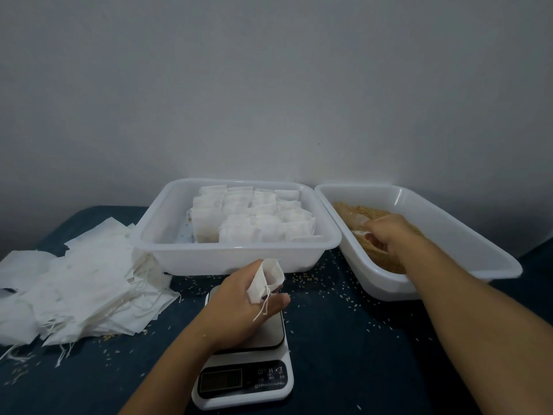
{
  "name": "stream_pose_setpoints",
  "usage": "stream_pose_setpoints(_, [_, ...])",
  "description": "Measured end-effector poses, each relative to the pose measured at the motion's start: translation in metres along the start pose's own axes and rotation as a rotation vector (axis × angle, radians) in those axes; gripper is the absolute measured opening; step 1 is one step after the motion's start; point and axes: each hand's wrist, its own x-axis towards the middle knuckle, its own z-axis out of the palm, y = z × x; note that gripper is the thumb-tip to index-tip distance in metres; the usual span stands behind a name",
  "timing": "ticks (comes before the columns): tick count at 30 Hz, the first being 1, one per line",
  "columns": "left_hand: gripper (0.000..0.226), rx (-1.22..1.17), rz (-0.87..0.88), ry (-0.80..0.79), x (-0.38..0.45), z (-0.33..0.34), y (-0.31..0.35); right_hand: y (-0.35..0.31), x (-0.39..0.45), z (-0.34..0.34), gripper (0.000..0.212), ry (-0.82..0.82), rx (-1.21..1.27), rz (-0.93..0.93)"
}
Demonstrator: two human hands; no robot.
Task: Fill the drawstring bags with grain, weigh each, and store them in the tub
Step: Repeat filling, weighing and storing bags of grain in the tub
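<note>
Dark table [344, 339]: left hand [239, 307] pinches an open drawstring bag [266, 280] above the scale [244, 375]; right hand [386, 235] curls into grain [386, 262], seemingly gripping a scoop. Pour slowly, mouth wide.

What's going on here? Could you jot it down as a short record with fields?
left hand: holds an open, empty bag above the scale
right hand: reaches into the grain in the right tub, on a clear scoop
left tub: rows of filled bags
empty bags: heap at left on the dark cloth
scale display: unreadable
spilt grains: scattered on the cloth
</note>
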Motion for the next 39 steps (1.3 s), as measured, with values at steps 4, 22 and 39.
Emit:
stream_pose_setpoints(4, [0.02, 0.002, 0.002, 0.044, 0.001, 0.001, -0.002, 0.004, -0.004, -0.004, 0.025, 0.1, 0.01, -0.121])
stream_pose_setpoints(22, [0.018, -0.07, -0.183, 0.278, 0.01, -0.009, -0.014, -0.018, -0.113, -0.024, 0.037, -0.142, 0.097, -0.609])
stream_pose_setpoints(39, [0.022, 0.048, -0.215, 0.343, 0.011, -0.016, -0.024, -0.053, -0.169, -0.047, 0.026, -0.531, -0.244, -0.821])
